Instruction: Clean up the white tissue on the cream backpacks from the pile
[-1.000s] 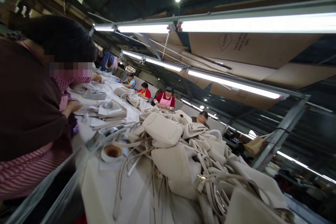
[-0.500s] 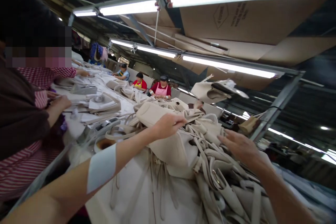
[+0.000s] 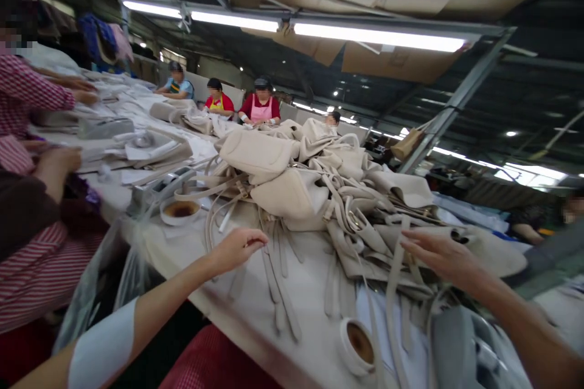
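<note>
A large heap of beige handbags [image 3: 292, 194] with long straps lies on the table in front of me. My left hand [image 3: 241, 246] hovers before the heap, over the pale tabletop, its fingers curled together and nothing visible in them. Several loose straps [image 3: 276, 292] hang down onto the table just right of it. My right hand [image 3: 440, 255] is at the right side of the heap with fingers stretched out, close to an upright beige strap [image 3: 396, 292]; whether it touches the strap I cannot tell.
A white bowl of brown liquid [image 3: 180, 209] stands at the left, a second bowl [image 3: 358, 343] near the front edge. A grey device [image 3: 460, 346] sits at lower right. Co-workers sit along the left and far sides. A metal post [image 3: 460, 97] rises at the right.
A bag that was in the air above the right of the heap is no longer there. Both hands have drawn back toward me and lower. My view has tipped down, showing more of the table.
</note>
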Demonstrator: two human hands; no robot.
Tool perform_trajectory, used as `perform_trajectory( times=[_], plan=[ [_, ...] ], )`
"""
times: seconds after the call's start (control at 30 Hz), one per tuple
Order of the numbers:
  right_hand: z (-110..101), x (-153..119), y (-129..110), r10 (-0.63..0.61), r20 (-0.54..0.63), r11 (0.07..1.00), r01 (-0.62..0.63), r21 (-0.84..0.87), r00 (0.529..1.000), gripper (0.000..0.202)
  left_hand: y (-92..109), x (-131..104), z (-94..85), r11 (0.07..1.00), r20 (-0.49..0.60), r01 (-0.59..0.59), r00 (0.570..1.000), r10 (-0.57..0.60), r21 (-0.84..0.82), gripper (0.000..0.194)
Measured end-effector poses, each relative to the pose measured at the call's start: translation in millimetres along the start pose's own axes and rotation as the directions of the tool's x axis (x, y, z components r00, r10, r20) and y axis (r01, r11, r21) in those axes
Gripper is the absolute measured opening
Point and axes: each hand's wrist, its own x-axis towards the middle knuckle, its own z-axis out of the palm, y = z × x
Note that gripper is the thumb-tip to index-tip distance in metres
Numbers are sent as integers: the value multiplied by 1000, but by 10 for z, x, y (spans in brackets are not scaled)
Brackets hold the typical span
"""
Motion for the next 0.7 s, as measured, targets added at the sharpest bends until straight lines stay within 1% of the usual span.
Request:
perform_trajectory(
  times=[0.07, 0.13, 0.23, 0.3, 0.33, 0.4, 0.43, 0.5, 0.57, 0.63, 0.7],
  plan=[
    [27, -114, 13, 45, 145, 999, -43, -18, 988, 47, -71, -86, 188, 999, 34, 36, 999, -35, -33, 24],
    [117, -206, 27, 75, 214, 997, -72, -19, 974, 49, -149, -167, 376, 996, 70, 76, 995, -72, -54, 24],
    [330, -287, -4, 59, 206, 998, -59, -6, 977, 42, -242, -270, 579, 993, 64, 84, 995, -79, -79, 22],
    [496, -291, -98, 22, 194, 998, -33, 55, 981, 36, -279, -316, 636, 992, 24, 87, 996, -85, -96, 22],
    [585, -277, -171, 4, 192, 993, -26, 113, 981, 33, -290, -332, 643, 989, 5, 97, 995, -97, -107, 23],
    [782, -217, -360, 26, 215, 951, -90, 296, 976, 27, -300, -350, 633, 981, -17, 133, 990, -137, -138, 24],
    [893, -169, -467, 60, 244, 908, -154, 389, 968, 24, -302, -355, 622, 975, -24, 153, 987, -159, -158, 24],
    [1136, -25, -680, 155, 326, 787, -316, 529, 932, 23, -304, -361, 605, 960, -37, 191, 979, -203, -206, 25],
    [1386, 193, -868, 232, 394, 681, -438, 586, 889, 32, -311, -367, 602, 945, -58, 217, 970, -238, -245, 26],
    [1607, 477, -1023, 278, 430, 610, -504, 612, 859, 42, -324, -375, 616, 938, -85, 226, 963, -256, -263, 25],
    [1772, 784, -1156, 294, 455, 565, -537, 626, 841, 50, -342, -384, 638, 938, -104, 230, 959, -264, -260, 24]
  ],
)
